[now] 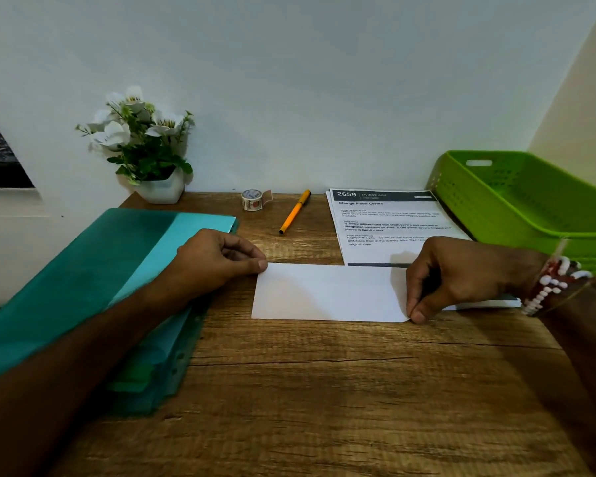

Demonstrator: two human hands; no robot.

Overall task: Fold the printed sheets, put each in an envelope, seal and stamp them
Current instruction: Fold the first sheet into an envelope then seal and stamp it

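Head view: folded white sheet (327, 293) lies flat on the wood-grain table (324, 390), mid-front, overlapping the near edge of the printed stack (389, 222). Left hand (217, 258) pinches its top-left corner w/ thumb & forefinger; right hand (458, 273) pinches the bottom-right corner, lifted slightly. Paper looks thin, light, floppy, prob. creases easily, so corners/edges seem the best hold. Teal plastic folders (93, 287) glossy, left. Stamp/tape roll (252, 200), orange pen (295, 212) near wall. Green perforated basket (530, 197) right.
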